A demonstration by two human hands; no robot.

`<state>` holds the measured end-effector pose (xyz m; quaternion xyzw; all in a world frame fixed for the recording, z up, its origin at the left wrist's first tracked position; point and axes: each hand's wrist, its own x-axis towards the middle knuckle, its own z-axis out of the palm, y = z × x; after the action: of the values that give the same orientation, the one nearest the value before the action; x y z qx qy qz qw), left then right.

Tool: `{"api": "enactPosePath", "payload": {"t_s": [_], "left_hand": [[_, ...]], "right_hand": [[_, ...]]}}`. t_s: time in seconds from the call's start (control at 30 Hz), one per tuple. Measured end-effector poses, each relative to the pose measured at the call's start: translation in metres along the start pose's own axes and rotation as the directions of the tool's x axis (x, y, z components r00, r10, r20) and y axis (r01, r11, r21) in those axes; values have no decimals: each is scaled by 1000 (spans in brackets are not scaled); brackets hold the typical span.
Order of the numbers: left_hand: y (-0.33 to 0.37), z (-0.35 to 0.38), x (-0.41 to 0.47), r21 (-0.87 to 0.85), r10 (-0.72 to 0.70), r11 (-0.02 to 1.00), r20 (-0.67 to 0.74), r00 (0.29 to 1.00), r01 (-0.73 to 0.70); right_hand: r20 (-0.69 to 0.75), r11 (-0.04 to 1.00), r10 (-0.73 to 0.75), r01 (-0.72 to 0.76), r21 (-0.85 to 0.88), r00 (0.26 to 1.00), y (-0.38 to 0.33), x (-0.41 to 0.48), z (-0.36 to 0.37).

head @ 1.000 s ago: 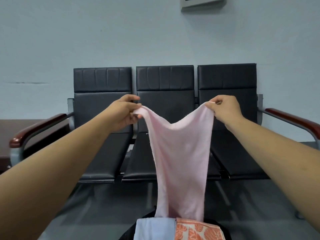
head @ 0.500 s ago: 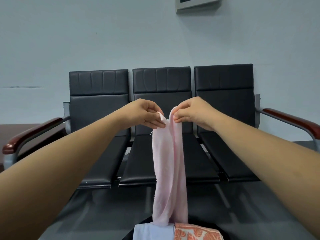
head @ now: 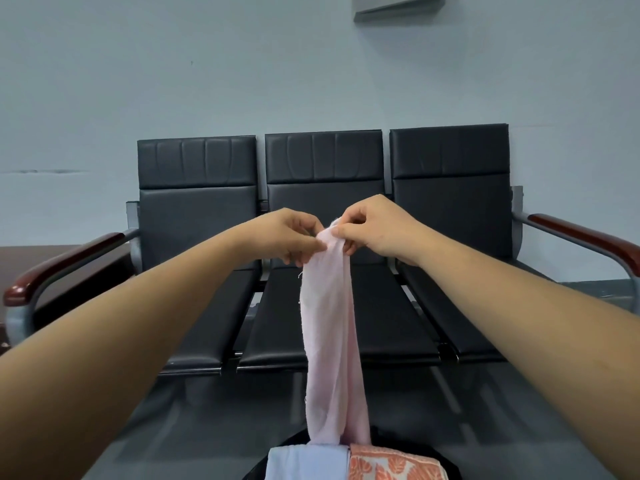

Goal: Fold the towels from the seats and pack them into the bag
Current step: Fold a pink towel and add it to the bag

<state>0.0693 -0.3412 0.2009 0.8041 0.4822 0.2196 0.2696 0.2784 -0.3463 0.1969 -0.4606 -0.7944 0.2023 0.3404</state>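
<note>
Folding step: pink towel hangs doubled lengthwise over bag (two folded towels already inside). Left hand, right hand: grip pinched on top edge. Next, likely: halve length, lower in.

Both my bare forearms stretch forward and angle inward. My left grip and right grip sit just beside each other, fingers curled, each pinching the top of the pink towel.

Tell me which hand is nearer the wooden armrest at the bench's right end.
Right. The right hand pinches the top of the pink towel on the side toward that armrest; the left hand pinches it from the far side.
</note>
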Motion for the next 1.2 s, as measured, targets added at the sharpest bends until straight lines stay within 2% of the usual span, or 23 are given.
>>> {"api": "enactPosePath", "payload": {"t_s": [0.1, 0.17, 0.27, 0.33, 0.5, 0.57, 0.63, 0.67, 0.7, 0.73, 0.77, 0.83, 0.87, 0.9, 1.03, 1.2], "left_hand": [[-12, 0, -1, 192, -53, 981, 117, 992, 30], [-25, -3, -3, 354, -118, 932, 96, 988, 77], [-42, -12, -6, 495, -187, 855, 15, 982, 156], [-43, -14, -9, 505, -161, 845, -71, 984, 174], [-18, -21, 2, 390, 2, 912, -313, 950, 127], [-7, -28, 9, 176, 27, 983, -433, 901, 55], [2, -39, 14, -150, 34, 980, -516, 856, -130], [7, -43, 15, -283, 36, 937, -509, 860, -206], [10, -47, 17, -381, 30, 896, -464, 885, -230], [13, -51, 18, -384, 27, 902, -406, 914, -197], [15, -53, 18, -266, 9, 957, -365, 931, -113], [16, -54, 19, 28, -34, 999, -345, 938, 46], [16, -52, 19, 70, -30, 996, -344, 939, 57], [16, -49, 19, 60, -18, 997, -348, 937, 41], [10, -37, 21, -11, 13, 1000, -466, 885, -20], [-7, -32, 24, -199, -96, 980, -449, 888, 6]], "right_hand": [[-45, 1000, 8, -9, -17, 999, 4, -2, -8], [-70, 999, 18, -20, -27, 997, 12, -3, -14], [-109, 997, 51, -57, -51, 993, 29, -5, -23], [-131, 993, 75, -87, -86, 989, 39, -6, -26], [-219, 977, 126, -158, -139, 968, 46, 4, -32], [-339, 991, 128, -131, 14, 932, 35, 14, -43], [-409, 945, 176, -37, 325, 896, 23, 24, -56], [-374, 840, 222, 18, 542, 900, 18, 28, -62], [-296, 673, 264, 44, 738, 918, 15, 30, -67], [-243, 587, 291, 28, 809, 925, 17, 34, -69], [-230, 626, 314, -19, 780, 921, 19, 34, -69], [-314, 887, 327, -175, 427, 891, 25, 31, -63], [-382, 931, 307, -192, 311, 872, 30, 31, -59], [-412, 939, 296, -183, 290, 862, 34, 31, -57], [-407, 907, 290, -114, 404, 866, 40, 31, -53], [-348, 920, 281, -148, 364, 894, 48, 36, -53]]}}
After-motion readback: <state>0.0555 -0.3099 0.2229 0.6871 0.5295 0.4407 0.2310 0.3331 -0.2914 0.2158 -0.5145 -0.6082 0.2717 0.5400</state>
